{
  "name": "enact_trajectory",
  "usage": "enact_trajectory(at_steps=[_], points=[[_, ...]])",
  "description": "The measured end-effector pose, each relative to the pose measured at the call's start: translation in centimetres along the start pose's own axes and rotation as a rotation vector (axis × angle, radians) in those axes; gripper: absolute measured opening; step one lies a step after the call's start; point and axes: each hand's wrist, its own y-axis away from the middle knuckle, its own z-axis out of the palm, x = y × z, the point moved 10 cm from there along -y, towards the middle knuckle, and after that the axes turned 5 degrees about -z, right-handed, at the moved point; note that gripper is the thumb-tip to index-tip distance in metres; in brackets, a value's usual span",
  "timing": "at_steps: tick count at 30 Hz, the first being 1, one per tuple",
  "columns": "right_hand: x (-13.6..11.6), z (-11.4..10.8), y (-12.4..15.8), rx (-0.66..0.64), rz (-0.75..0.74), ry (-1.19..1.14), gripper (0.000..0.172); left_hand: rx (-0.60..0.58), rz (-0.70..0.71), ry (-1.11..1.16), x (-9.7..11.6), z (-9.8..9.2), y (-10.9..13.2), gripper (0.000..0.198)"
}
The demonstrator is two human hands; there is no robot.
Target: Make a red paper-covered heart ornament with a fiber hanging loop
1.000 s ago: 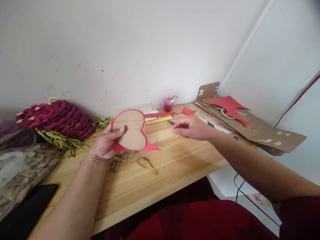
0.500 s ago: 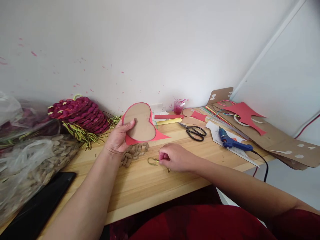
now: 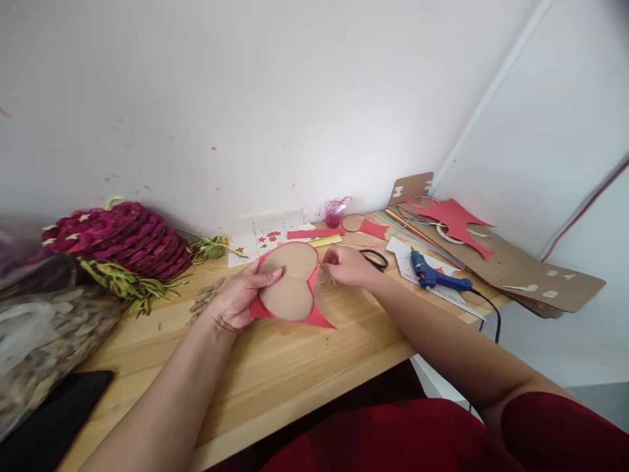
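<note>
L hand grips the heart cutout by its 9 o'clock edge, thumb on top, fingers under. The heart is held low over the surface at centre, tilted a bit toward the cam. R hand sits at the heart's 2 o'clock edge, fingertips pinched narrow on a cord bit. It's prob yellow-green, but too small to be sure.

Step, as I read it: lining the cord bit up w/ the heart's upper-right lobe. Next move calls for a steady L grip, the heart kept flat, and fine pinch control at the rim. Glue gun lies at 3 o'clock, well apart, cable trailing off the edge.

Materials:
- heart: plain brown cardboard, matte, stiff, on red paper. Red shows as a thin border, w/ an untrimmed corner at 5 o'clock.
- scissors: black handles, just behind the R hand.
- woven piece at 10 o'clock: maroon, scaly, w/ a green-yellow fringe.
- tan shells: scattered near the L wrist.
- cardboard sheets at 2 o'clock: shapes cut out, red offcut on top.
</note>
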Motion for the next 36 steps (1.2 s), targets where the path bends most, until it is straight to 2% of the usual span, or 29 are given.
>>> enact_trajectory(at_steps=[3,6,9,11,13,15,17,22,28,32,34,36], points=[[-0.1,0.3,0.2,0.055,-0.054,-0.014,0.012,0.019,-0.096,-0.033,-1.8,0.6,-0.1,0.050],[-0.2,-0.1,0.4,0.142,-0.115,-0.063,0.018,0.041,-0.137,-0.068,-2.7,0.8,-0.1,0.052],[-0.2,-0.8,0.6,0.211,-0.172,-0.327,0.029,0.083,-0.144,-0.063,-2.8,0.6,-0.1,0.048],[-0.5,-0.4,0.7,0.153,-0.191,-0.578,0.034,0.109,-0.130,-0.052,-2.7,0.6,-0.2,0.048],[-1.1,1.1,0.9,-0.012,-0.168,-0.748,0.038,0.129,-0.113,-0.041,-2.5,0.7,-0.2,0.051],[-1.8,2.8,1.4,-0.190,-0.122,-0.828,0.043,0.146,-0.102,-0.029,-2.5,0.8,-0.2,0.054],[-2.2,3.9,1.9,-0.298,-0.089,-0.864,0.046,0.157,-0.091,-0.018,-2.6,0.9,-0.2,0.054],[-1.4,5.0,2.1,-0.321,-0.020,-0.866,0.038,0.141,-0.054,0.001,-2.6,1.1,-0.4,0.051],[-0.8,5.7,2.2,-0.313,0.040,-0.797,0.032,0.110,-0.057,0.004,-2.9,1.2,-0.5,0.057],[-0.9,5.3,2.3,-0.310,0.046,-0.812,0.030,0.056,-0.070,-0.007,-2.5,1.1,-0.7,0.048],[-0.9,5.2,2.4,-0.345,0.057,-0.838,0.031,0.042,-0.043,-0.029,-1.6,0.6,-0.9,0.038],[-1.3,5.6,3.0,-0.463,0.055,-0.827,0.031,0.095,-0.009,-0.112,-0.5,-0.6,-1.1,0.036]])
